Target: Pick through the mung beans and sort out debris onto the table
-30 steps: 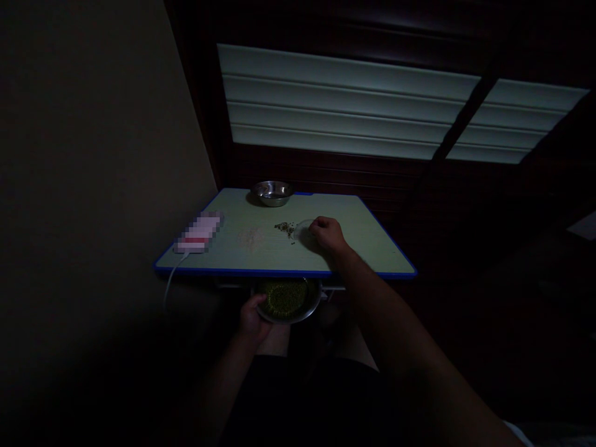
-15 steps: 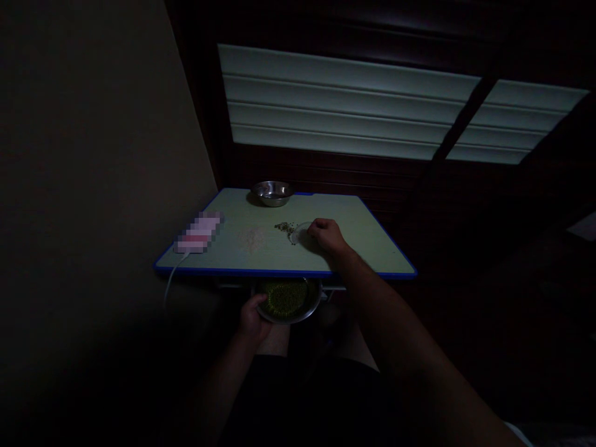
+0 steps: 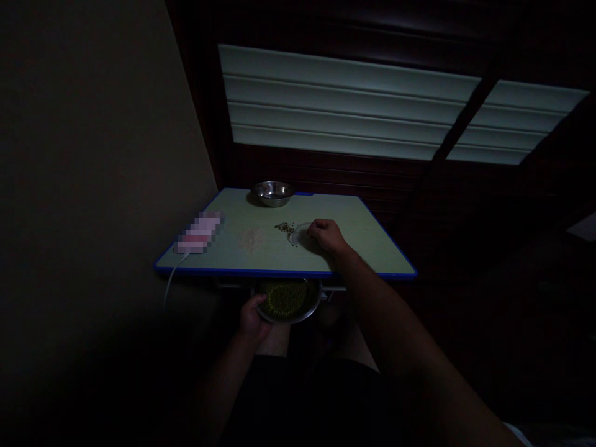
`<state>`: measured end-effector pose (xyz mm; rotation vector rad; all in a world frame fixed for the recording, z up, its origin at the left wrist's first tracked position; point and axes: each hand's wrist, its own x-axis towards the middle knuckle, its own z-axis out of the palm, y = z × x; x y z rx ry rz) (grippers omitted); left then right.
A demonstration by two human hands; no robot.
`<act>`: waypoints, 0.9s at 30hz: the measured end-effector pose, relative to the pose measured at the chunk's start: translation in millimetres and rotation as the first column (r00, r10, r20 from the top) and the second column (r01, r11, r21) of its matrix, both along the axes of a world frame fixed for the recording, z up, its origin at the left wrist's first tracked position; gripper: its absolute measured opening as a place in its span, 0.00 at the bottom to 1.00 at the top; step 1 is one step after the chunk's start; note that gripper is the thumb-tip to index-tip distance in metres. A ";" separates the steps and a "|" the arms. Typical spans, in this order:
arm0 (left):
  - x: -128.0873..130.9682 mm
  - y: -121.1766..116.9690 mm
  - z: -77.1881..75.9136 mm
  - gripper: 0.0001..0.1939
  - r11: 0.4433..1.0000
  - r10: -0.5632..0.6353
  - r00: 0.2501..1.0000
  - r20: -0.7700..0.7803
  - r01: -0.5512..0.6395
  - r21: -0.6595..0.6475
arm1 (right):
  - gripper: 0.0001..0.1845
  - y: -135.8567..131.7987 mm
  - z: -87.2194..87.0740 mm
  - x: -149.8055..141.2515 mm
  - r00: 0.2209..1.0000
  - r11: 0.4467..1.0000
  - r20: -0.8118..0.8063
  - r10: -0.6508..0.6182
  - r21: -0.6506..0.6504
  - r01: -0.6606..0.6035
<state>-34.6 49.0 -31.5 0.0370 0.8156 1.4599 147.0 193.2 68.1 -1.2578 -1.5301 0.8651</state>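
My left hand (image 3: 254, 316) grips the left rim of a metal bowl (image 3: 305, 318) just below the table's near edge, thumb over the rim. Green beans (image 3: 285, 299), which look like mung beans, lie inside it. My right hand (image 3: 328, 234) is closed on the right side of a clear, round, shallow dish or lid (image 3: 300, 233) at the tabletop. Its exact kind is hard to make out in the dim light. Against its left side lies a small scatter of dark beans (image 3: 284, 228). Farther left is a patch of pale grains (image 3: 252, 238).
The pale green table (image 3: 354, 217) has a blue edge. A second metal bowl (image 3: 272, 195) stands at its back left. A blurred pink device (image 3: 199, 233) with a white cable (image 3: 172, 276) lies at the left, near a wall. Behind the table are dark wooden doors with pale slats (image 3: 335, 102).
Both hands keep almost the same place and grip. A few beans beside the clear dish or lid have shifted slightly toward the right.
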 end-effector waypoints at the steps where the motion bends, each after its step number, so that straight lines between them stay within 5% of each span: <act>1: 0.0 0.0 0.2 0.25 1.000 0.001 1.000 0.000 -0.001 0.004 | 0.08 -0.8 0.6 -0.2 1.000 1.000 -0.003 0.002 -0.003 -0.002; 27: -0.8 0.0 -0.3 0.20 1.000 -0.019 1.000 -0.009 0.019 -0.022 | 0.07 -2.2 1.4 -0.2 0.999 0.998 -0.044 0.020 -0.063 -0.022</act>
